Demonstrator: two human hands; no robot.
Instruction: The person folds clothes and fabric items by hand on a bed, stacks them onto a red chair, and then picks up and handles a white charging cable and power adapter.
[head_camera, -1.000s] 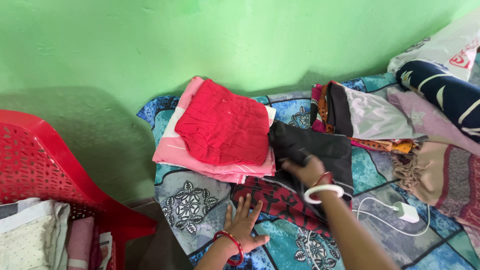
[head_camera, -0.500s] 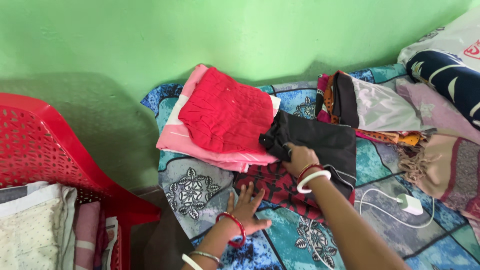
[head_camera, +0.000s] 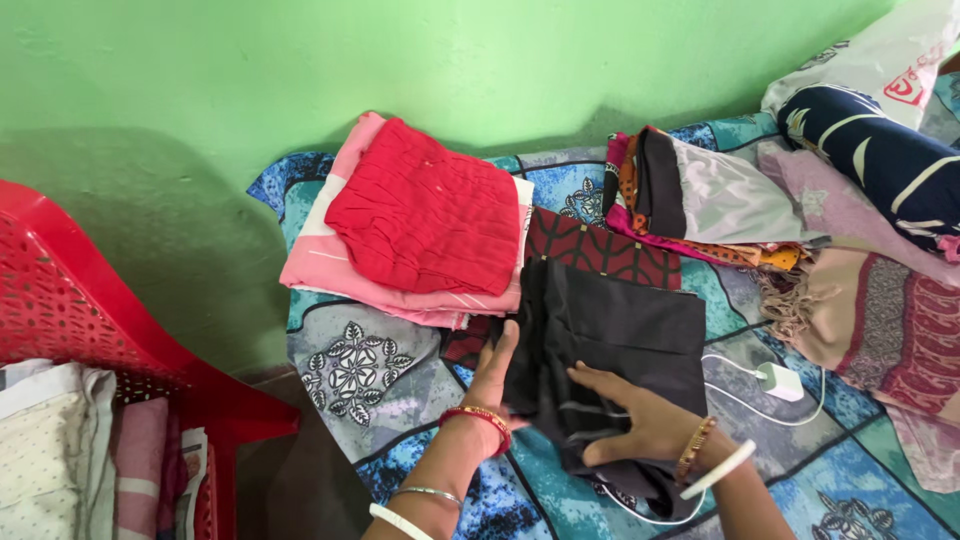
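Here both hands (head_camera: 560, 400) press black cloth (head_camera: 620, 340).

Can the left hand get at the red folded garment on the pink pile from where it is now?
Probably yes: the left hand rests at the black cloth's edge, and nothing lies over the red folded garment.

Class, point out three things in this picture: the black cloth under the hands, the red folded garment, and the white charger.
Black cloth (head_camera: 625, 325), head view, flat middle.
Red garment (head_camera: 425, 210), head view, centre of top.
Charger (head_camera: 777, 381), head view, plug body.
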